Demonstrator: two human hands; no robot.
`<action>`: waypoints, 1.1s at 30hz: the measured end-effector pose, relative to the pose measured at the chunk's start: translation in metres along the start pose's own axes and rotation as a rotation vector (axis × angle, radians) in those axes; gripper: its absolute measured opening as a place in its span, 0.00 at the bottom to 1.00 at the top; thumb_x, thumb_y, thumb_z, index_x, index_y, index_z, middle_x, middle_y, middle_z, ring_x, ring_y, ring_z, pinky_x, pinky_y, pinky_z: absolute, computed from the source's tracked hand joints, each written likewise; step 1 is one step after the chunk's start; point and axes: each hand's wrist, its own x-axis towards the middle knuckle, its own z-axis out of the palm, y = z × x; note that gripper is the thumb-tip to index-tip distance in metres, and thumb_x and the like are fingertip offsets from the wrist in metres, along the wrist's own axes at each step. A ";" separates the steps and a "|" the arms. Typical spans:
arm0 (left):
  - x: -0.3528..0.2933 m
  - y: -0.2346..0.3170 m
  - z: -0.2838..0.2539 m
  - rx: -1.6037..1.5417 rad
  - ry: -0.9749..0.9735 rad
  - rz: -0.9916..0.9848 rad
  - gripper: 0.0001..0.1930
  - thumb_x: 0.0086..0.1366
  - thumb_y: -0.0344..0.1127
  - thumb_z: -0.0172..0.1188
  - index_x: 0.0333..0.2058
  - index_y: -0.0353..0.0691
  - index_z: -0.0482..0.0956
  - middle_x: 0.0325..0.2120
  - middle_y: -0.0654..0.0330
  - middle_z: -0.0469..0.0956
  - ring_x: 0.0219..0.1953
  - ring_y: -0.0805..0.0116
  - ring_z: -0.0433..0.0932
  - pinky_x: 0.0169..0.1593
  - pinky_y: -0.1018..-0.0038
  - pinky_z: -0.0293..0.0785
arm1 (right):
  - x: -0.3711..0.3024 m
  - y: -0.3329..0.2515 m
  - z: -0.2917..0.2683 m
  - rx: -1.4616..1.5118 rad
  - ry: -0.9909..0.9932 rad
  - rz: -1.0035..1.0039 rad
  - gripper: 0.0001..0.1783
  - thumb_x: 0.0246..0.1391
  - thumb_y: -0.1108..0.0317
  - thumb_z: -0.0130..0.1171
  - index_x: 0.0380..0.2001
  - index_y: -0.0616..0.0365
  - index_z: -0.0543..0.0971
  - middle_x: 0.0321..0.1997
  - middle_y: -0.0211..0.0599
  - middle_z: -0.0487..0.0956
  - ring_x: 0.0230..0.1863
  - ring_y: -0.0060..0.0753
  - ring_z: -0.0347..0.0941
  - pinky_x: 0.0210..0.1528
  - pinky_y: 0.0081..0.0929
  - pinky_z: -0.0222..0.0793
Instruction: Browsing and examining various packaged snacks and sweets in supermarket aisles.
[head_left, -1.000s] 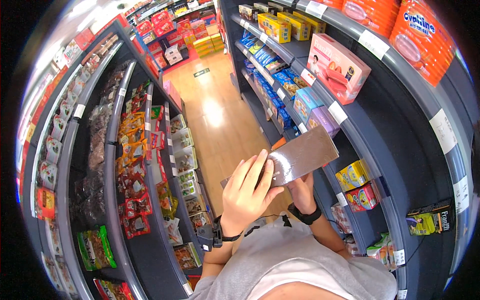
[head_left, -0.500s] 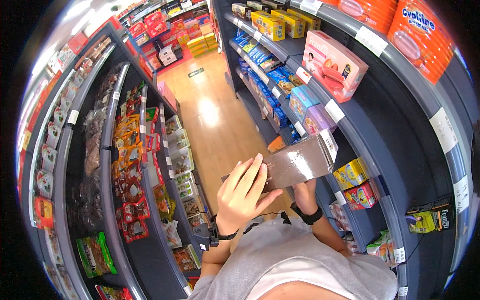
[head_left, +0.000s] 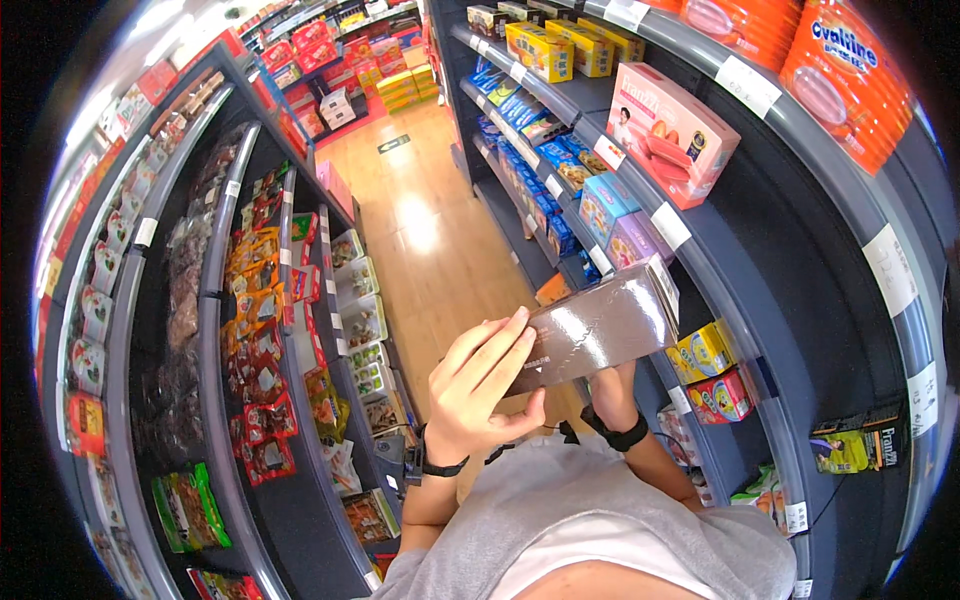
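A glossy dark brown cardboard box point(head_left: 600, 325) is held in front of my body, its right end higher than its left. Under its lower edge my right hand point(head_left: 613, 390) grips it from below; most of those fingers are hidden behind the box. My left hand point(head_left: 478, 375) lies against the left end of the box with its fingers stretched out and its thumb apart, below the box edge. That end is partly covered by the hand. Both wrists wear black bands, and a small dark device point(head_left: 405, 460) sits at the left wrist.
Close on the right, shelves carry a pink box point(head_left: 665, 135), orange bags point(head_left: 845, 85), yellow boxes point(head_left: 540, 52) and a dark pouch point(head_left: 855, 440). Shelves of bagged snacks point(head_left: 265, 340) stand on the left. Between them runs a wooden-floored aisle point(head_left: 410, 210) toward stacked red and yellow goods.
My left hand has shifted slightly left, its thumb farther from the box. The box has turned a little, and more of its brown face shows. My right hand stays beneath it.
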 end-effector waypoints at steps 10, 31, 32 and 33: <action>-0.002 -0.007 -0.001 0.147 -0.142 0.006 0.23 0.35 0.30 0.59 0.36 0.31 0.71 0.41 0.51 0.68 0.40 0.59 0.71 0.44 0.70 0.69 | 0.007 -0.015 0.007 -0.082 0.054 -0.070 0.41 0.35 0.79 0.56 0.51 0.56 0.46 0.53 0.39 0.55 0.54 0.33 0.53 0.54 0.31 0.52; -0.004 -0.004 0.011 0.270 -0.170 0.073 0.22 0.35 0.26 0.54 0.35 0.26 0.70 0.39 0.46 0.69 0.38 0.56 0.72 0.41 0.72 0.71 | 0.005 -0.026 0.002 -0.208 0.104 -0.205 0.42 0.32 0.80 0.61 0.50 0.58 0.47 0.53 0.41 0.54 0.55 0.35 0.50 0.56 0.33 0.48; -0.004 -0.004 0.012 0.276 -0.173 0.080 0.22 0.35 0.26 0.54 0.35 0.26 0.70 0.39 0.45 0.69 0.38 0.56 0.72 0.41 0.72 0.71 | 0.005 -0.027 0.003 -0.205 0.107 -0.200 0.43 0.32 0.80 0.61 0.50 0.58 0.47 0.53 0.41 0.54 0.55 0.35 0.50 0.56 0.33 0.48; -0.004 -0.004 0.013 0.280 -0.177 0.086 0.22 0.35 0.26 0.53 0.35 0.25 0.70 0.39 0.45 0.69 0.38 0.56 0.72 0.42 0.72 0.71 | 0.004 -0.028 0.003 -0.201 0.111 -0.196 0.43 0.32 0.80 0.61 0.50 0.58 0.47 0.53 0.41 0.54 0.55 0.35 0.50 0.56 0.33 0.49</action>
